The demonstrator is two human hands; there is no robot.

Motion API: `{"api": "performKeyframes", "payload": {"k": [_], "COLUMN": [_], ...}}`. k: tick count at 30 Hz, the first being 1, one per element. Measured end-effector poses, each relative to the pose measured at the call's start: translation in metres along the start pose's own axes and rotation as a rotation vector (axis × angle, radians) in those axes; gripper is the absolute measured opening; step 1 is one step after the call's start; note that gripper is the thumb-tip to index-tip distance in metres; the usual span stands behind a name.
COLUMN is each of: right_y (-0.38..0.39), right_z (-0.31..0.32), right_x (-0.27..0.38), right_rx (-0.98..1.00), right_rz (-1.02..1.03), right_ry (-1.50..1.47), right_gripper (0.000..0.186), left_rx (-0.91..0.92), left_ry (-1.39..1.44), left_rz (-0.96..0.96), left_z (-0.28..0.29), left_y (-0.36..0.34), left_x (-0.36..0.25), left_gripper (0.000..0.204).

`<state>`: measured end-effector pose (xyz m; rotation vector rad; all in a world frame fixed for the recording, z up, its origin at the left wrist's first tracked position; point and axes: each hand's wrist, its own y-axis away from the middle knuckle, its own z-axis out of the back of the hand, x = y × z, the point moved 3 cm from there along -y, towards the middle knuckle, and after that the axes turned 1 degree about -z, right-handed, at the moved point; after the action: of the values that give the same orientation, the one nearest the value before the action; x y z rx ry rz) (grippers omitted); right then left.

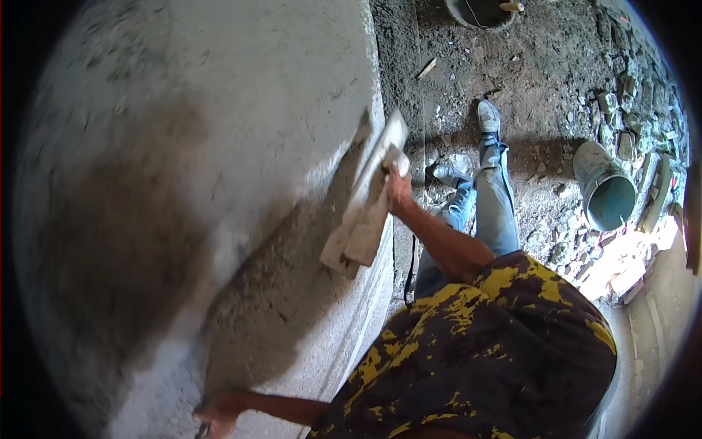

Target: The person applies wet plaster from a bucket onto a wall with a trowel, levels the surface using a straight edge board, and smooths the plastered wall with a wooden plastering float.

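Note:
My right hand [399, 189] is closed around the grip of a long, pale plastering float [369, 186], which is tilted along the edge of a grey plastered surface [278, 80]. Its lower end is broad and mortar-stained, and its shadow falls on the plaster. Low on the left, my left hand [218, 414] is close to the same surface with its fingers curled. Something small and dark shows at its fingers, too cut off to name.
A bucket [504, 28] with a wooden-handled tool [511, 6] stands at the far edge. To the right, another bucket [596, 164] lies tipped over beside broken rubble [629, 95]. My shoes [488, 115] rest on debris-strewn ground, where a wood scrap [426, 69] lies.

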<state>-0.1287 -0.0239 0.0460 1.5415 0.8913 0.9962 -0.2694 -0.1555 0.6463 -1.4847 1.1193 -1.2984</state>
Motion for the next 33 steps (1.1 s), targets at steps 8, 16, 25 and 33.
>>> {"api": "performKeyframes", "payload": {"k": [8,16,25,33], "right_y": [-0.038,-0.145,-0.209,-0.217], "right_z": [-0.029,-0.072,-0.083,-0.119], "right_x": [-0.034,0.000,0.024,0.110], "right_rx": [0.047,0.191,0.126,-0.010], "right_rz": [-0.184,0.428,0.587,0.497], "right_ry": [0.084,0.386,0.551,0.627], "right_gripper": [0.063,0.062,0.060,0.065], "left_rx": [0.076,0.146,0.169,0.177], "left_ry": [0.049,0.096,0.119,0.125], "left_rz": [-0.204,-0.259,-0.260,-0.209], "left_z": [-0.011,-0.034,-0.043,-0.045], "left_y": [0.031,0.057,0.071,0.079], "left_x": [-0.037,-0.073,-0.078,-0.079], "left_gripper": [0.065,0.064,0.063,0.063]}}
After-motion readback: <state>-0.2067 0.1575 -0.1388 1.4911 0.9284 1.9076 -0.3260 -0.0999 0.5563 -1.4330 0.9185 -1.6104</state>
